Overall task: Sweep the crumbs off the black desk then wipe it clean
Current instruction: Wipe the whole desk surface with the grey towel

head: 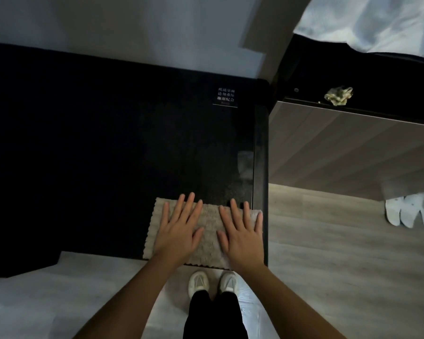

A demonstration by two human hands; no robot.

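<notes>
Your beige, nubbly rectangular cloth [207, 234] lay at the near right corner of the glossy black desk [108, 148], directly under both your hands. Your left hand [179, 227] and right hand [241, 231] were pressed flat on it side by side, fingers spread wide — gripping nothing, only bearing down. The cloth's right edge reached the desk's right edge and its near edge met the front edge. Farther off, the dark top stretched open to the left and back — toward a small white-lettered label [226, 96].
</notes>
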